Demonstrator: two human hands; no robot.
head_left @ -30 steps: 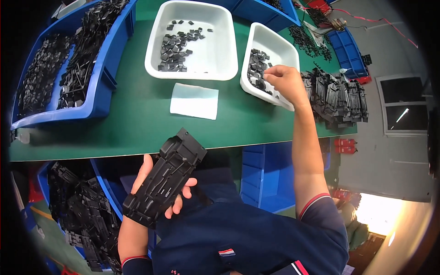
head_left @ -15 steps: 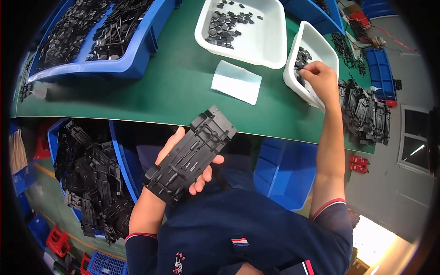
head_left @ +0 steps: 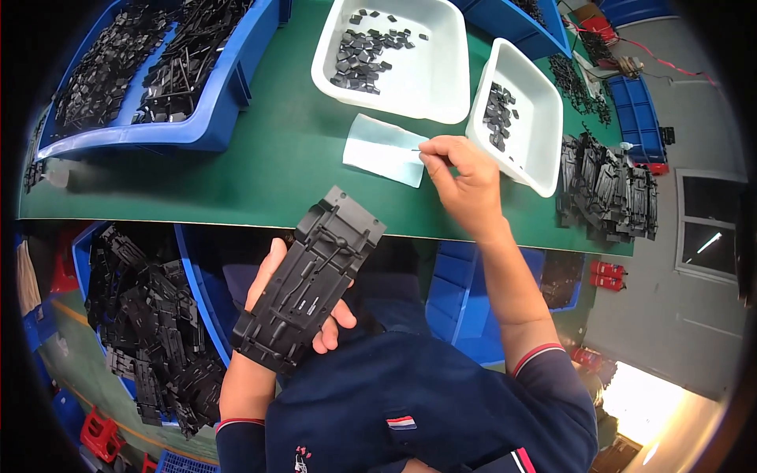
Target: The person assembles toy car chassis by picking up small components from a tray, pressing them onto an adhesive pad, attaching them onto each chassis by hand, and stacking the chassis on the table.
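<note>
A long black plastic toy-car chassis (head_left: 309,282) lies tilted in my left hand (head_left: 335,325), its moulded side facing up. The thumb rests along its left edge and the fingertips curl round the right edge. My right hand (head_left: 467,183) is pinched shut above the right end of a white sheet (head_left: 382,150). A thin dark sliver of a small black part (head_left: 417,150) sticks out of that pinch; most of it is hidden by the fingers. Just right of this hand stands a small white tray (head_left: 544,118) with small black pieces (head_left: 498,114).
A larger white tray (head_left: 441,63) at the back holds more black pieces. Blue bins (head_left: 213,130) of black parts stand far left. Below the table edge, a blue crate holds piled chassis (head_left: 158,331). More chassis (head_left: 607,189) are stacked at the table's right end.
My right hand has come out of the small white tray and moved left to the white sheet, with a small black part in its fingers. The chassis stays in my left hand.
</note>
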